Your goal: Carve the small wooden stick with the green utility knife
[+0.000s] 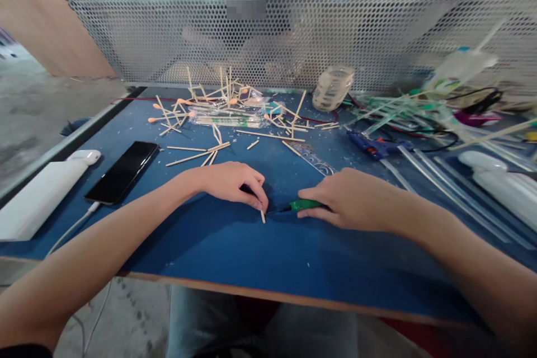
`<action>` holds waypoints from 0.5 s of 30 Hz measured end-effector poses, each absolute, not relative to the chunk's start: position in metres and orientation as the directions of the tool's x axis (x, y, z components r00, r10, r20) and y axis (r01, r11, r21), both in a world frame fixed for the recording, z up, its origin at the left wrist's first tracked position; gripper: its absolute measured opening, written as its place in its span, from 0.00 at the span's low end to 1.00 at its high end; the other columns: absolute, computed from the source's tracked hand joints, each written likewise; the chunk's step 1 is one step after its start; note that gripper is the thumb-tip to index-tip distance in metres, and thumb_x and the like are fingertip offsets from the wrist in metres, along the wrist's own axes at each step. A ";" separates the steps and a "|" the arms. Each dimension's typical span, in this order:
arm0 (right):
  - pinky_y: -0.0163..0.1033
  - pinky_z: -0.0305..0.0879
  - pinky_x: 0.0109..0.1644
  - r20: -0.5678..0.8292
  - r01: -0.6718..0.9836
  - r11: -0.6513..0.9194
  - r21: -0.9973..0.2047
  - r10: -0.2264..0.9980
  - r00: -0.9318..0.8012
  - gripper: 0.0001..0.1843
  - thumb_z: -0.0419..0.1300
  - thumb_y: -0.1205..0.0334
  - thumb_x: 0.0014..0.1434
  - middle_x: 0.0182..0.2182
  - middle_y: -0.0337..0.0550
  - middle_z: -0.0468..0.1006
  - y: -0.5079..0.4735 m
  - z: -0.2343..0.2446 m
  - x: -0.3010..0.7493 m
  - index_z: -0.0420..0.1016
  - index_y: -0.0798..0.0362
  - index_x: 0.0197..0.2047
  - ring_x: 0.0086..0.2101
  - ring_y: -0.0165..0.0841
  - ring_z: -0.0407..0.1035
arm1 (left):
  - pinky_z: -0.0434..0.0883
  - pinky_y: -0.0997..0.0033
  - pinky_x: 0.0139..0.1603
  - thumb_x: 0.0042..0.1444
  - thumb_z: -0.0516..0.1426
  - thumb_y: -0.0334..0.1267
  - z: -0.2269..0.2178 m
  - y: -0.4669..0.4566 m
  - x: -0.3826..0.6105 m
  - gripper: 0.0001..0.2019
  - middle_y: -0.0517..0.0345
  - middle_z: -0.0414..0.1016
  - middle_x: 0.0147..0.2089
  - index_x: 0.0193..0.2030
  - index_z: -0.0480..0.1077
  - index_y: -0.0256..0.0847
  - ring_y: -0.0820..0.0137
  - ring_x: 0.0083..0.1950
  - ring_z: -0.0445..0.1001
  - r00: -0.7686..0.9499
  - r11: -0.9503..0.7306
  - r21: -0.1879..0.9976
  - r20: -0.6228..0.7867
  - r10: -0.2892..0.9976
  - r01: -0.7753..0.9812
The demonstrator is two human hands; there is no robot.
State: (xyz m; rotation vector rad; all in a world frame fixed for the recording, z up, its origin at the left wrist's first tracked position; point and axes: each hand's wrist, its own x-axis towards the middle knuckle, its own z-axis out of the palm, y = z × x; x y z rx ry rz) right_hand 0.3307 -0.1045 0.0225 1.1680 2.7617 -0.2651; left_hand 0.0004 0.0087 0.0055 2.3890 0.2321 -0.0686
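Note:
My left hand (237, 183) is closed in a pinch on a short, thin wooden stick (263, 216), low over the blue tabletop (235, 251). Only the stick's lower end shows; the fingers cover the rest. In a closed grip, my right hand (356, 201) holds a green-handled knife (302, 205). Its thin blade points left and its tip lies close beside the stick; whether they touch I cannot tell. Just beyond my hands lie several loose wooden sticks (210, 154) and a clear patterned ruler (314, 158), partly hidden behind my right hand.
Toward the back stand stick structures (222, 86) around a clear packet of sticks (230, 118), near a glass jar (333, 88). A blue glue gun (373, 145) and clear glue sticks (457, 193) lie right. Left are a phone (123, 173) with a cable and a white box (39, 196). Perforated metal (168, 22) rises behind.

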 end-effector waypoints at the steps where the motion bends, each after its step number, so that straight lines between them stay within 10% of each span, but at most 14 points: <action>1: 0.48 0.47 0.36 -0.164 0.703 0.697 -0.142 0.684 -0.711 0.25 0.61 0.41 0.93 0.30 0.42 0.87 -0.103 0.022 0.332 0.88 0.45 0.46 0.27 0.40 0.75 | 0.69 0.70 0.48 0.86 0.71 0.47 0.005 0.009 0.000 0.10 0.59 0.80 0.42 0.56 0.99 0.54 0.69 0.41 0.79 0.983 -0.720 0.669 -0.111 0.148 0.185; 15: 0.47 0.50 0.37 -0.169 0.665 0.725 -0.178 0.644 -0.746 0.26 0.57 0.40 0.95 0.34 0.42 0.90 -0.095 0.014 0.333 0.92 0.45 0.56 0.30 0.40 0.78 | 0.70 0.71 0.47 0.85 0.72 0.45 0.004 0.007 -0.002 0.09 0.59 0.82 0.41 0.56 0.99 0.52 0.70 0.40 0.81 0.981 -0.704 0.685 -0.097 0.167 0.187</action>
